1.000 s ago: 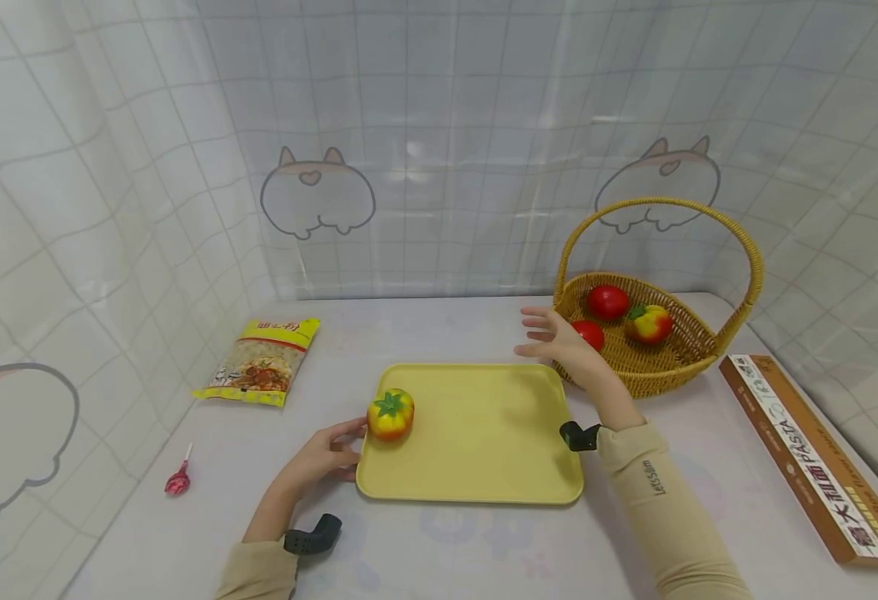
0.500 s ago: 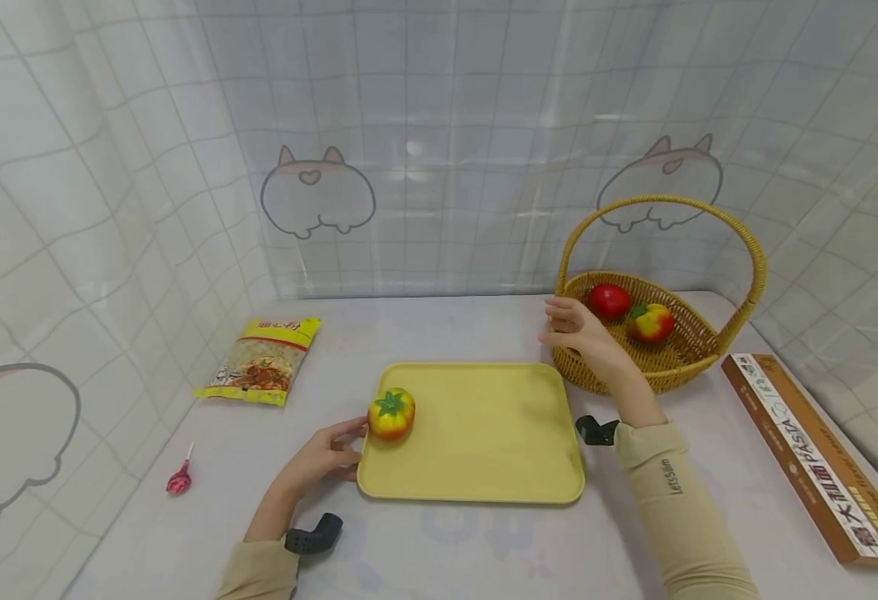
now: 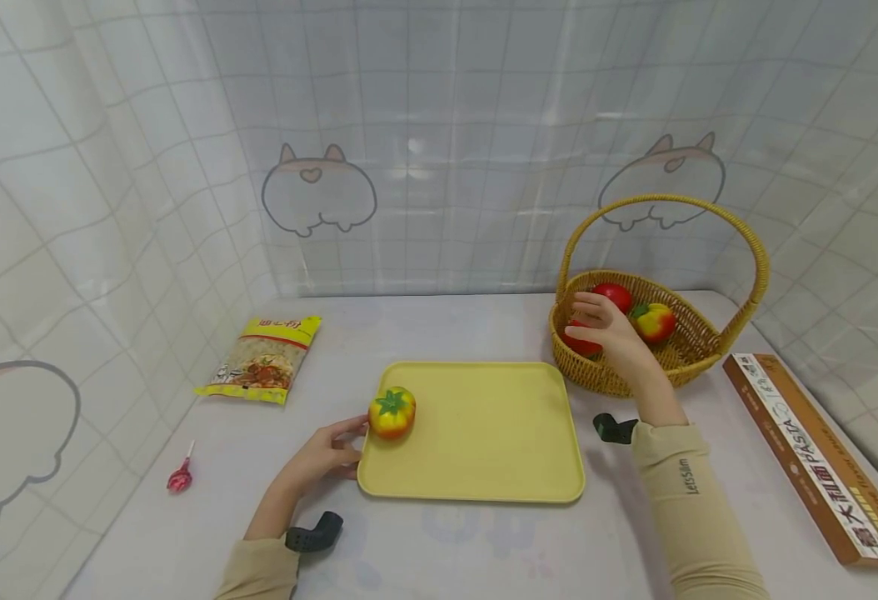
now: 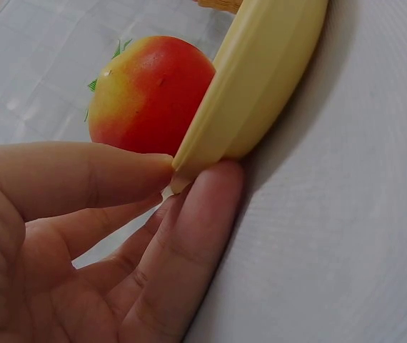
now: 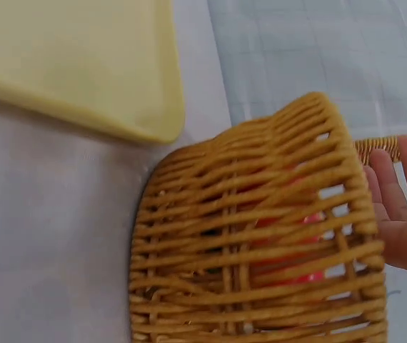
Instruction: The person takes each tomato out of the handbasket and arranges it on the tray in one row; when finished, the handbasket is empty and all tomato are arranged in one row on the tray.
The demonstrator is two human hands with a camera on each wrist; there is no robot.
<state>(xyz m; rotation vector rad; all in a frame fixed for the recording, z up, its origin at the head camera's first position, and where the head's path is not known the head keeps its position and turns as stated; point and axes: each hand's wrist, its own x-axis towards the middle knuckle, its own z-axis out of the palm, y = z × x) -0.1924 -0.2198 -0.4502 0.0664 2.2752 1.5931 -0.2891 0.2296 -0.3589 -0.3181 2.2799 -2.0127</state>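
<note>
My left hand (image 3: pixel 324 457) pinches the left rim of a yellow tray (image 3: pixel 484 442), thumb above and fingers below in the left wrist view. On the tray, near those fingers, sits a yellow-red fruit (image 3: pixel 391 412) with a green leafy top. My right hand (image 3: pixel 613 335) hangs over the near left part of a wicker basket (image 3: pixel 596 379), fingers parted and holding nothing visible. Just below it lies a round red fruit (image 3: pixel 581 342), partly hidden. A second red fruit (image 3: pixel 616 294) and another yellow-red fruit (image 3: pixel 654 322) lie deeper in the basket.
The basket's tall handle (image 3: pixel 664 198) arches above the fruit. A long brown pasta box (image 3: pixel 814 458) lies at the right. On the left are a yellow food packet (image 3: pixel 262 362) and a pink lollipop (image 3: pixel 180 477). Curtains hang behind and at both sides.
My right hand has moved rightward from the basket's left edge to over its inside, above the near red fruit. The left hand and the tray have stayed in place.
</note>
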